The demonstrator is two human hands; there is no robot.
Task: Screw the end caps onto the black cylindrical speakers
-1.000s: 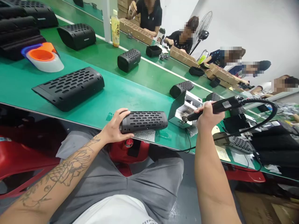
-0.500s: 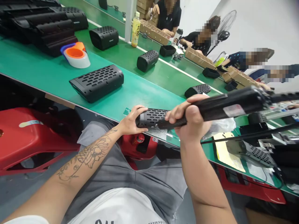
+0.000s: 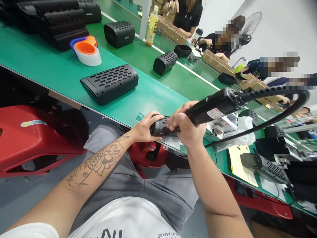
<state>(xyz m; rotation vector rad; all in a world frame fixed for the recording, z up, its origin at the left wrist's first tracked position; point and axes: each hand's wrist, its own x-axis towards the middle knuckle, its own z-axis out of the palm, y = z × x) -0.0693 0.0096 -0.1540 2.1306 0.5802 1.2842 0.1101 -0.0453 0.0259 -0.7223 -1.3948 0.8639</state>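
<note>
At the near edge of the bench, my left hand [image 3: 146, 128] is closed round the left end of a black perforated speaker housing [image 3: 160, 126]. My right hand [image 3: 190, 129] wraps round a black electric screwdriver [image 3: 211, 107] with a thick cable at its back end. The screwdriver lies tilted, its front end pointing left and down at the side of the housing near my left fingers. Whether its bit touches a screw is too small to tell. My right hand covers the right part of the housing. Clear plastic sheet [image 3: 173, 141] shows beneath it.
Another perforated housing [image 3: 111, 84] lies left on the green bench [image 3: 59, 61], by a tape roll [image 3: 88, 54]. Several more stand farther back, beside a drink bottle [image 3: 152, 26]. A grey-black housing [image 3: 264, 167] lies right on yellow paper [image 3: 239, 158]. Co-workers sit across the bench.
The screwdriver and my right hand have moved left and closer to my left hand, and the cable now shows as a loop. The whole view has shifted a little. My left hand keeps its grip.
</note>
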